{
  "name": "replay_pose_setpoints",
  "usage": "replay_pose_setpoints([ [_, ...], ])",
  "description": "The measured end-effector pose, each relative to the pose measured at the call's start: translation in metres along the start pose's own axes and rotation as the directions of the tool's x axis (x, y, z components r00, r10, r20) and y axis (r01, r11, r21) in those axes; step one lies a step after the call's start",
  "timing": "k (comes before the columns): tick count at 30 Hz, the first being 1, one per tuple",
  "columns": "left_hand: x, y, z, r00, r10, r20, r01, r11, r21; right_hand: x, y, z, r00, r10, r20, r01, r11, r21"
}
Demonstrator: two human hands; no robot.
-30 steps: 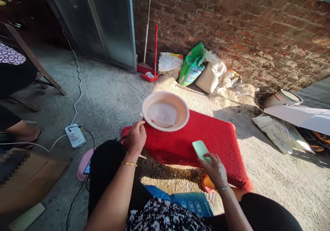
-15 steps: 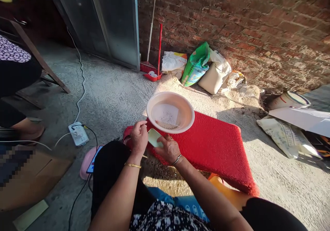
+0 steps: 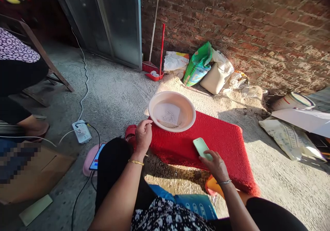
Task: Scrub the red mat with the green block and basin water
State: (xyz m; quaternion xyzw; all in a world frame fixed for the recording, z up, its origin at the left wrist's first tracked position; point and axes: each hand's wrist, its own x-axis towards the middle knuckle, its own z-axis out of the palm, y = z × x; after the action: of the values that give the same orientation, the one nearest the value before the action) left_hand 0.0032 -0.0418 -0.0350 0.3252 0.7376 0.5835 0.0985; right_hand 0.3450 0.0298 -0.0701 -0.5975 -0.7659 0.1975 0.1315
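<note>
My right hand (image 3: pixel 216 164) grips the lower end of a flat pale green phone (image 3: pixel 201 146) with rounded corners, low over the red plush-covered bench (image 3: pixel 221 131). My left hand (image 3: pixel 143 134) is closed, its fingers curled with the index finger pointing toward the basin's rim; whether something small is pinched in it cannot be seen. A round pale pink basin (image 3: pixel 189 112) sits at the bench's far left end, just beyond my left hand. Inside lie a whitish sheet (image 3: pixel 165 112) and many tiny dark slivers, too small to name.
Left of my knee, a lit phone (image 3: pixel 97 158) rests on a pink stool-like object (image 3: pixel 87 160), near a power strip (image 3: pixel 81 132) and cables. Another person (image 3: pixel 20 59) sits at the left. Sacks (image 3: pixel 197 65) and a red dustpan (image 3: pixel 154 75) stand by the brick wall.
My right hand has moved right with the pale green phone, away from my left hand and over the middle of the bench. My left hand stays closed near the basin.
</note>
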Motion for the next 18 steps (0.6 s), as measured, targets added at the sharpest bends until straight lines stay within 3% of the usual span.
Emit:
replay_pose_setpoints([
  [3,0.0,-0.003,0.001,1.0,-0.006,0.003,0.006,1.0,-0.012,-0.01,0.049,-0.027,0.971,0.234,-0.054,-0.238,0.969,-0.064],
  [7,0.002,-0.006,0.001,1.0,0.021,0.0,-0.021,1.0,-0.006,-0.022,0.098,-0.062,0.857,0.503,-0.113,-0.514,0.847,-0.134],
  [9,0.003,-0.006,0.001,0.995,0.1,-0.021,-0.1,0.995,0.025,-0.027,0.111,-0.075,0.809,0.571,-0.143,-0.587,0.796,-0.146],
  [11,0.0,-0.003,0.001,0.967,0.253,-0.035,-0.248,0.963,0.101,-0.03,0.111,-0.08,0.782,0.594,-0.188,-0.62,0.771,-0.146],
  [14,-0.015,0.004,0.01,0.851,0.516,0.096,-0.524,0.825,0.209,-0.034,0.088,-0.066,0.816,0.516,-0.26,-0.549,0.833,-0.069],
  [16,-0.031,0.009,0.021,0.73,0.617,0.293,-0.68,0.701,0.216,-0.036,0.059,-0.045,0.893,0.356,-0.277,-0.37,0.929,0.002],
  [18,-0.049,0.013,0.034,0.576,0.636,0.514,-0.798,0.574,0.184,-0.037,0.026,-0.022,0.959,0.131,-0.25,-0.13,0.991,0.024],
])
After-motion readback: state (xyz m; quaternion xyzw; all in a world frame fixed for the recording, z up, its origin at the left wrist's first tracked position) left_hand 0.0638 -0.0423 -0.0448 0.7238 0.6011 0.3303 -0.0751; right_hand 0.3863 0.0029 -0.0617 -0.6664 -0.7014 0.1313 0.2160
